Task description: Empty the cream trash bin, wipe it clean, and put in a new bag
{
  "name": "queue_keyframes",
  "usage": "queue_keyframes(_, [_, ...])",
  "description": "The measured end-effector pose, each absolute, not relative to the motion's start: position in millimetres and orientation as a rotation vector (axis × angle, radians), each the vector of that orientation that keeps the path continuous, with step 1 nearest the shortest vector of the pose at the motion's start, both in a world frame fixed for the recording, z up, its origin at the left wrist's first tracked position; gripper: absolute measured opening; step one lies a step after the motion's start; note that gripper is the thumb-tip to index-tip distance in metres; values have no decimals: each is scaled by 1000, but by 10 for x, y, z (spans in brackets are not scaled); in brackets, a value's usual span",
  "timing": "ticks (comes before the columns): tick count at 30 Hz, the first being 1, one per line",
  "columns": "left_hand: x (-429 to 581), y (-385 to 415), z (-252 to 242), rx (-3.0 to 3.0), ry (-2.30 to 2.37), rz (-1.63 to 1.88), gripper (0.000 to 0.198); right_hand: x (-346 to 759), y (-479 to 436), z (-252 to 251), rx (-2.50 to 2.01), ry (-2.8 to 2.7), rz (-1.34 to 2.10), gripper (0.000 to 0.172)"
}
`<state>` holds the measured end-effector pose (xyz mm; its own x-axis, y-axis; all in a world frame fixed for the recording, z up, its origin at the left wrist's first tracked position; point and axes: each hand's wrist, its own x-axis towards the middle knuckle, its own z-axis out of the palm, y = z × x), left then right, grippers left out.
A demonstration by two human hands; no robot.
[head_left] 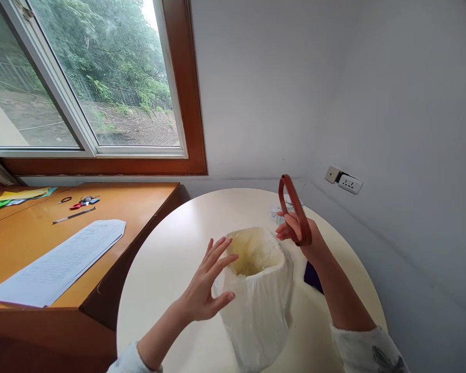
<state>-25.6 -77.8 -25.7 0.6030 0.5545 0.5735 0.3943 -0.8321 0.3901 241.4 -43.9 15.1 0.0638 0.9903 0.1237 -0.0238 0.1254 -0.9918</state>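
Observation:
A trash bin (256,305) stands on the round table, a white plastic bag lining it and folded down over its outside. Through its mouth the pale yellowish inside shows. My left hand (213,285) is at the bin's left side, fingers spread, with nothing in it; whether it touches the bag I cannot tell. Above and right of the bin, my right hand (299,233) grips a reddish-brown rim ring (297,207), which is tilted up nearly on edge. The ring is apart from the bin.
The round cream table (166,259) meets the wall corner. Behind my right hand lies crumpled clear plastic (278,214); a dark purple item (312,277) sits under my right forearm. At left, a wooden desk (147,199) carries papers (62,264), a pen (73,215) and keys (86,202).

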Motion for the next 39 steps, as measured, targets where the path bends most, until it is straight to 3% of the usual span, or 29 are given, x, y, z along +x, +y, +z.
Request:
queue_keyframes(8, [-167, -902, -307, 2776, 656, 888, 55, 2329, -268, 110, -1123, -1222, 1200, 42])
queue_keyframes(12, [-206, -847, -280, 2648, 752, 1170, 55, 2387, -278, 197, -1162, -1327, 1139, 38])
queue_keyframes(15, [-229, -751, -119, 2450, 909, 1416, 66, 2417, -249, 383, -1231, -1622, 1008, 31])
queue_keyframes(18, [-219, -661, 79, 2440, 959, 1430, 73, 2367, -172, 575, -1239, -1983, 889, 25])
queue_keyframes(23, [-183, -636, 155, 2699, 888, 1197, 48, 2170, -12, 673, -1190, -2389, 645, 24])
queue_keyframes(30, [-137, -726, -113, 2680, 786, 942, 29, 2064, 105, 472, -1053, -2535, 664, 28])
queue_keyframes(39, [-59, -758, -238, 2587, 846, 1011, 8, 2080, 147, 351, -1000, -2499, 724, 29])
